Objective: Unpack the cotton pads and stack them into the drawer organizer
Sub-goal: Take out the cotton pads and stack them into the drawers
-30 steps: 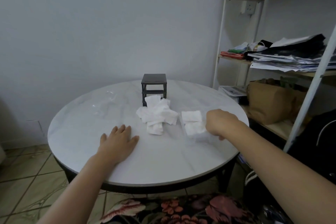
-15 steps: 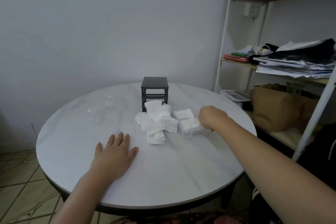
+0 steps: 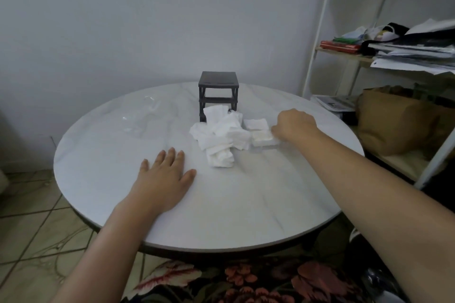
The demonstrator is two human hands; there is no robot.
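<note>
— Pale wall (image 3: 123,19) at the back, round white marble-top table (image 3: 246,204) before it; what lies on that table?

— At its far middle stands a small black open-frame drawer organizer (image 3: 218,92), upright. Against its front feet is a loose heap of white square cotton pads (image 3: 221,138), tumbled and overlapping. Just right of the heap sits a shallow clear plastic drawer tray (image 3: 264,147) with a neat stack of pads inside. A second small stack of pads (image 3: 256,124) lies just behind it.

— And the hands?

— The left hand (image 3: 165,179) lies flat, palm down on the bare marble, near the heap but apart from it. Its fingers are straight and slightly spread, and it holds nothing. The right hand (image 3: 294,126) reaches to the tray's right end with its fingers curled down, the fingertips against the tray's edge and the pads in it. It looks to grip that end, though the knuckles hide the thumb.

— Anything else?

— Crumpled clear plastic wrapping (image 3: 145,115) lies on the table's far left. A white metal shelf unit (image 3: 317,56) stands at the right, holding piled papers (image 3: 413,54) and a brown paper bag (image 3: 394,125).
</note>
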